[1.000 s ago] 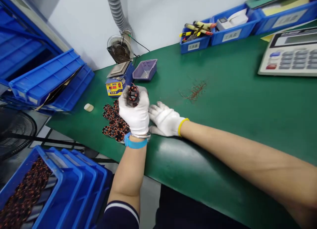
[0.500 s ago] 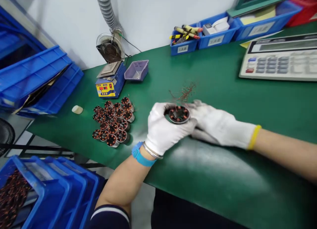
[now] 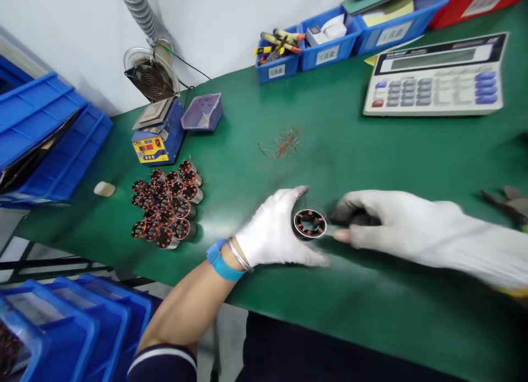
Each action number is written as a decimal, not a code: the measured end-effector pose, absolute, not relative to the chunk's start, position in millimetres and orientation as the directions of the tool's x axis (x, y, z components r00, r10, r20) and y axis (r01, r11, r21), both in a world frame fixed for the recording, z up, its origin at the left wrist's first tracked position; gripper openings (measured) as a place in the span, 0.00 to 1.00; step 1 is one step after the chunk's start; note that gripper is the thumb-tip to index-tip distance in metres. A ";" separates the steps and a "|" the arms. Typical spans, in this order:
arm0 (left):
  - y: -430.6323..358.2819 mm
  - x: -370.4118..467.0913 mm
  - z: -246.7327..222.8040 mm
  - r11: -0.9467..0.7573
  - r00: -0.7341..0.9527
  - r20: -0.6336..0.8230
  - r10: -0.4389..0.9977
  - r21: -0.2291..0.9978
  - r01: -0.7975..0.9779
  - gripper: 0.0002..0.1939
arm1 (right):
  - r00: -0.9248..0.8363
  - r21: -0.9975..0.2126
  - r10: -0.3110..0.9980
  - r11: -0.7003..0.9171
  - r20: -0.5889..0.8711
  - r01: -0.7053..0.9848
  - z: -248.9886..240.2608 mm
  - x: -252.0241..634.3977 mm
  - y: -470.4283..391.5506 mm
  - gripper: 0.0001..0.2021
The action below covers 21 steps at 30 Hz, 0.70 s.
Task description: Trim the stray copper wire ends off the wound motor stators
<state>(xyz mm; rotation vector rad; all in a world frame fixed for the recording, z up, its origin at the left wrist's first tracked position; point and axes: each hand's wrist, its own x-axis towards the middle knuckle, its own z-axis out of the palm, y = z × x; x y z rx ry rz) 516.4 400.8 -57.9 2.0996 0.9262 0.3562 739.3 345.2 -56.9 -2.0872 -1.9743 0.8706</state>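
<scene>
Wound stator (image 3: 309,224), one piece, on the green counter (image 3: 371,151) clear of the stator cluster (image 3: 165,208): left hand (image 3: 274,233) cupped around it, right hand (image 3: 396,222) pinching near its rim; best steadied level, fingers kept off the copper windings.

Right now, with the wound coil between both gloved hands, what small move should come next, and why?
Probably the right hand should close its fingertips on the wound coil to steady it. The left hand cups the coil from the left, just above the green mat, while the right fingertips only reach its right edge. Loose wire ends show at the coil's top.
</scene>
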 end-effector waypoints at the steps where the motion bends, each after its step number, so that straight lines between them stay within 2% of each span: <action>1: 401.8 516.4 -58.7 -0.421 0.693 -0.036 0.720 0.771 0.477 0.53 | -0.033 -0.476 0.946 -0.132 -0.322 0.869 -54.0 731.9 347.2 0.20; 3: 402.5 518.5 -60.6 -0.435 0.682 -0.008 0.732 0.764 0.477 0.42 | -0.078 -0.502 0.933 -0.117 -0.351 0.857 -49.0 721.9 350.9 0.18; 6: 400.9 523.1 -63.3 -0.454 0.661 0.017 0.750 0.740 0.496 0.35 | 0.002 -0.356 0.927 -0.145 -0.374 0.923 -44.9 722.9 355.5 0.15; 8: 399.3 524.8 -64.4 -0.438 0.645 0.023 0.764 0.752 0.492 0.37 | 0.120 -0.234 0.918 -0.220 -0.378 0.947 -45.3 728.8 357.8 0.16; 9: 398.5 525.1 -64.7 -0.417 0.636 0.014 0.771 0.767 0.488 0.41 | 0.139 -0.230 0.924 -0.230 -0.356 0.945 -46.6 731.1 358.5 0.17; 13: 395.6 525.1 -63.8 -0.266 0.591 -0.087 0.802 0.834 0.484 0.57 | 0.015 -0.494 0.975 -0.126 -0.223 0.860 -56.7 727.9 358.6 0.22; 15: 394.5 525.5 -62.8 -0.217 0.576 -0.126 0.808 0.844 0.490 0.60 | -0.013 -0.551 0.979 -0.104 -0.203 0.828 -62.8 723.3 358.4 0.21; 18: 393.7 526.5 -62.6 -0.215 0.578 -0.130 0.806 0.845 0.490 0.60 | 0.022 -0.441 0.986 -0.095 -0.168 0.893 -71.6 723.1 358.4 0.17; 21: 393.9 526.7 -65.1 -0.241 0.595 -0.096 0.798 0.854 0.461 0.59 | -0.030 -0.302 0.997 0.008 -0.069 0.953 -77.7 729.9 357.8 0.18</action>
